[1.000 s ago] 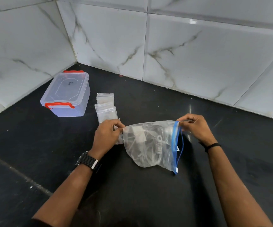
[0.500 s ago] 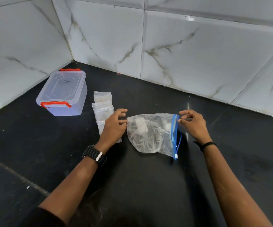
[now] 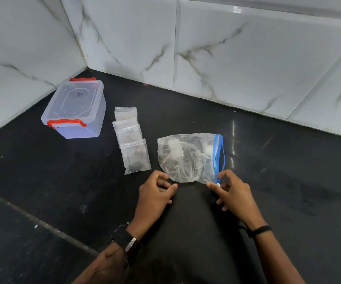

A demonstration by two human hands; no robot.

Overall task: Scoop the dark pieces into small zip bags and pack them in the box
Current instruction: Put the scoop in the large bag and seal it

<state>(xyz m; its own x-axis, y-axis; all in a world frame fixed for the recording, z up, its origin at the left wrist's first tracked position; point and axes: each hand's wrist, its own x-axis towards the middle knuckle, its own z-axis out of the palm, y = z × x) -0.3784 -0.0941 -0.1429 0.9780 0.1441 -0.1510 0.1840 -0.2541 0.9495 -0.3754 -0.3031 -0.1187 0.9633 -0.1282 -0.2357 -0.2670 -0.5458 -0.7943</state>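
Observation:
A large clear zip bag with a blue zip strip lies flat on the black counter, with pale items inside. My left hand hovers just short of its near-left edge, fingers loosely curled and holding nothing. At the bag's near-right corner is my right hand, its thumb and forefinger touching the end of the blue zip without a clear pinch. Three small zip bags lie in a row left of the large bag; the nearest holds dark pieces. The clear box, with red handles and its lid on, stands at the far left.
White marble-tiled walls meet in a corner behind the box and run along the counter's back edge. A pale seam crosses the counter at the near left. I wear a watch on my left wrist and a black band on my right.
The large bag came down from between my hands onto the counter. My left hand let go of it, and both hands drew back toward me to its near edge.

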